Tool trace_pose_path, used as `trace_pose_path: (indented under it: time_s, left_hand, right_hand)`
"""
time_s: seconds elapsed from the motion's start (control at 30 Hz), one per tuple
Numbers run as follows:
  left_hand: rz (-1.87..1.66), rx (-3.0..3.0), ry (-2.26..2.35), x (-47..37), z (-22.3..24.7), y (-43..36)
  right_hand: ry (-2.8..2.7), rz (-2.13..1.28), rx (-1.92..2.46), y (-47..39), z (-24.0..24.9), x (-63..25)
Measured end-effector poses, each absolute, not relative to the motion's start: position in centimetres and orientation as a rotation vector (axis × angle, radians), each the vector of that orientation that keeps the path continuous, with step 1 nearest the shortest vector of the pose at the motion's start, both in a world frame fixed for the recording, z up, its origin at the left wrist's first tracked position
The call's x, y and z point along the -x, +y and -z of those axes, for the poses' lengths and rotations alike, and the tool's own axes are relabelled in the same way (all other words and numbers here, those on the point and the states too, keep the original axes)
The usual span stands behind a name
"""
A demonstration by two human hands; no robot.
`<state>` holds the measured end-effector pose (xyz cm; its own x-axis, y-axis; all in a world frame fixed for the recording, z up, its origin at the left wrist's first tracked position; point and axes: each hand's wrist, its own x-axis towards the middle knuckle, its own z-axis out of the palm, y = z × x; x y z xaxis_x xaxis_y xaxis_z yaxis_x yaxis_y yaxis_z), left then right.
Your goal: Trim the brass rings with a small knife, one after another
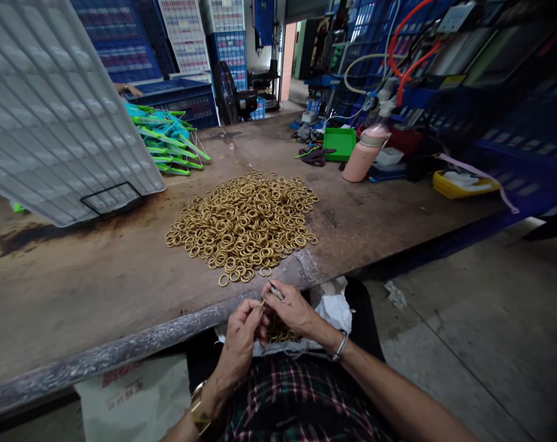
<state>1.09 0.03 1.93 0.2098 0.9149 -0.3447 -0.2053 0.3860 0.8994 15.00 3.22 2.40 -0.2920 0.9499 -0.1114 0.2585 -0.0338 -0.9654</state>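
Note:
Over the table's near edge, my left hand (242,331) is closed, pinching a brass ring (262,303) between thumb and fingertips. My right hand (294,312) is wrapped round a small tool with a dark pointed tip (276,292), close beside the ring. Just beyond both hands spreads a large heap of brass rings (248,215), with a few loose ones at its near side. More rings (278,334) lie beneath my hands in a white bag (336,312) on my lap, partly hidden by my fingers.
A grey slatted crate (67,110) stands tilted on the left of the worktable (122,270). Behind it are green and blue plastic pieces (168,141) and another person's hand (132,90). To the right stand a pink bottle (365,153), green tray (339,143) and yellow tray (462,185).

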Motion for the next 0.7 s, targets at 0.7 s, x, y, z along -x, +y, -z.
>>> trace_pose_path:
  time_s: [0.7]
  left_hand:
    - [-1.005,-0.774,1.018,-0.63,-1.28,0.06]
  right_hand:
    - [-2.305,-0.778,1.439,2.52,-2.2,-14.89]
